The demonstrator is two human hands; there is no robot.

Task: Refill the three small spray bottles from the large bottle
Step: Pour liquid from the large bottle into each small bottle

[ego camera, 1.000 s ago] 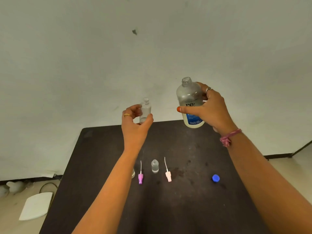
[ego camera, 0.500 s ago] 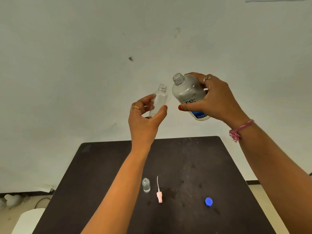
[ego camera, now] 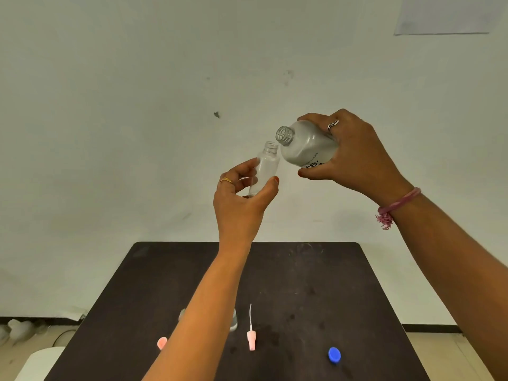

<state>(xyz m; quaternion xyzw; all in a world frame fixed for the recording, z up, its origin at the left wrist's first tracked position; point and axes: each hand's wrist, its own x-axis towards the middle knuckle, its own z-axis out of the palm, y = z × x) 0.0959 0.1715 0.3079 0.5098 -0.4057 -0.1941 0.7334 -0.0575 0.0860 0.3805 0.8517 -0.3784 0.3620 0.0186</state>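
My left hand [ego camera: 242, 204] holds a small clear spray bottle [ego camera: 265, 167] upright and uncapped, raised in front of the wall. My right hand [ego camera: 354, 158] grips the large grey bottle [ego camera: 305, 147], tilted with its open mouth pointing left, just above the small bottle's neck. On the dark table [ego camera: 316, 284] below, two more small bottles [ego camera: 233, 321] are mostly hidden behind my left forearm. A pink spray head [ego camera: 250, 339] with a white tube lies beside them, and another pink spray head [ego camera: 162, 342] lies to the left.
The large bottle's blue cap [ego camera: 334, 355] lies on the table at the right. A white object [ego camera: 38, 364] sits on the floor at lower left. A plain pale wall stands behind the table.
Both hands rose higher and came together. The large bottle tipped further to the left, so its mouth now sits over the small bottle's neck. The camera tilted upward.
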